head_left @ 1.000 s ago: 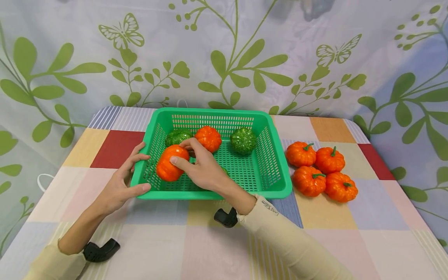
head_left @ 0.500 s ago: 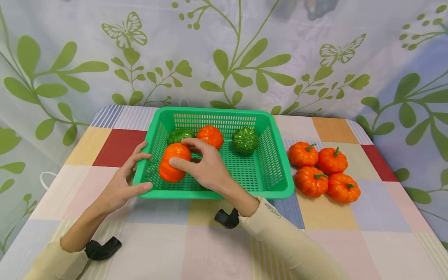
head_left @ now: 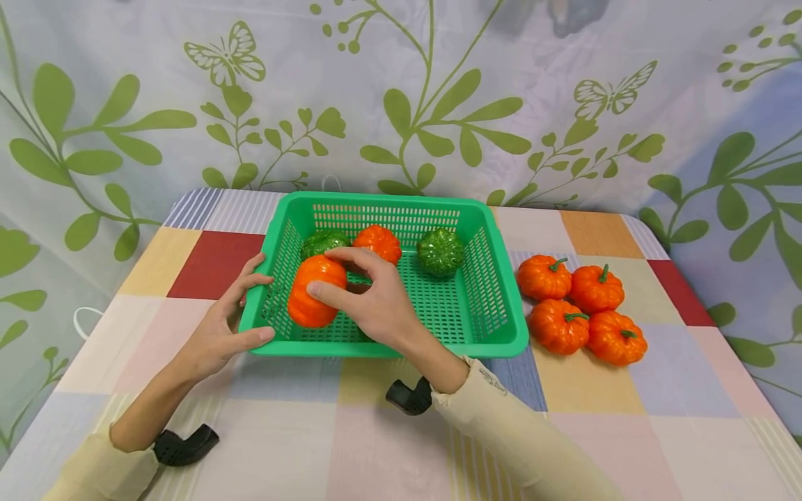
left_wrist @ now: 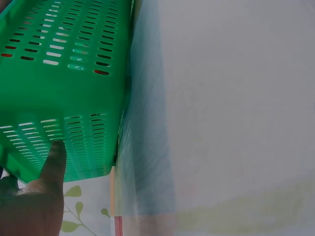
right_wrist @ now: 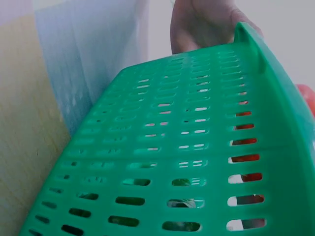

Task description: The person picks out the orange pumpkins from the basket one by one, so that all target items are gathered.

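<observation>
My right hand [head_left: 376, 296] holds a shiny orange pumpkin [head_left: 313, 306] over the left part of a green plastic basket [head_left: 388, 349], thumb on its near side and fingers over the top. With its thumb at the front corner and its fingers over the left rim, my left hand [head_left: 222, 327] grips the basket's end. Inside the basket are a green pumpkin [head_left: 322, 242] at the back left, an orange pumpkin [head_left: 378, 241] beside it and a green pumpkin [head_left: 441, 252] towards the right. The left wrist view shows the left hand [left_wrist: 42, 196] touching the slotted wall.
Several orange pumpkins with green stems, one of them the front-right pumpkin [head_left: 617, 339], sit close together right of the basket. A patchwork tablecloth [head_left: 276, 431] covers the table. Behind it hangs a curtain [head_left: 282, 62] with leaves and butterflies.
The held pumpkin has shifted slightly right over the basket with my right hand. My left hand keeps its place on the basket's end. The whole head view has drifted a little.
</observation>
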`<action>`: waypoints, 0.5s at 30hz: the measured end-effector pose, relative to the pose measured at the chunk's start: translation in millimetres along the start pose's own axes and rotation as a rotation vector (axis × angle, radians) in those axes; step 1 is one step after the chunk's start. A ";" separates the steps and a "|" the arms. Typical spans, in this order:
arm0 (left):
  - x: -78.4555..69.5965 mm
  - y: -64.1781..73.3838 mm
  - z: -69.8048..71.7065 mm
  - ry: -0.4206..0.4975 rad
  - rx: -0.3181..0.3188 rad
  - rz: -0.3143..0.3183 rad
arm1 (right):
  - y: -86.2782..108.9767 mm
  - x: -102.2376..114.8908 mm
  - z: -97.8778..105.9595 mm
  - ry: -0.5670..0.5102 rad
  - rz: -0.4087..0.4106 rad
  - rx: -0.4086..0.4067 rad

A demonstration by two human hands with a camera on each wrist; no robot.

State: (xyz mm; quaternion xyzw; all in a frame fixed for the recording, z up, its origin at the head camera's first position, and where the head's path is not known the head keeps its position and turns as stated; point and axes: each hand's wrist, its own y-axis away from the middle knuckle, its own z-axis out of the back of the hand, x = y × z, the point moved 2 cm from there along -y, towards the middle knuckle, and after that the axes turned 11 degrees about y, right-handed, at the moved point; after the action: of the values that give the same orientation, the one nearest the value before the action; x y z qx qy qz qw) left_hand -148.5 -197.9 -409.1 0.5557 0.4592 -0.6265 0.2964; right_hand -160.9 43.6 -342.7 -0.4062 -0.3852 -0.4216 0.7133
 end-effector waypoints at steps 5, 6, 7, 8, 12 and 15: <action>0.5 0.5 -0.8 -0.011 -0.003 0.002 | 3.7 2.3 2.1 0.031 0.046 -0.005; 0.5 0.6 -0.9 -0.011 -0.004 0.002 | 4.3 2.9 2.5 0.038 0.051 -0.005; 0.5 0.7 -0.8 -0.010 -0.005 0.001 | 4.7 3.4 2.9 0.037 0.054 -0.003; 0.5 0.8 -0.8 -0.008 -0.005 0.000 | 5.1 3.9 3.3 0.039 0.055 -0.001; 0.7 0.4 -0.3 0.009 -0.003 -0.007 | 6.6 5.3 6.4 0.044 0.045 0.010; 1.1 -0.1 0.2 0.007 -0.002 -0.010 | 7.4 5.6 10.2 0.056 0.041 0.015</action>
State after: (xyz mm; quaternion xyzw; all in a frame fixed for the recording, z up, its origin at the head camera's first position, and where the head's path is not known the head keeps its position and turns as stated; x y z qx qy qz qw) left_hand -148.9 -198.0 -410.1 0.5552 0.4638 -0.6255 0.2922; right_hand -154.3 53.6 -335.8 -0.3969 -0.3598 -0.4150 0.7353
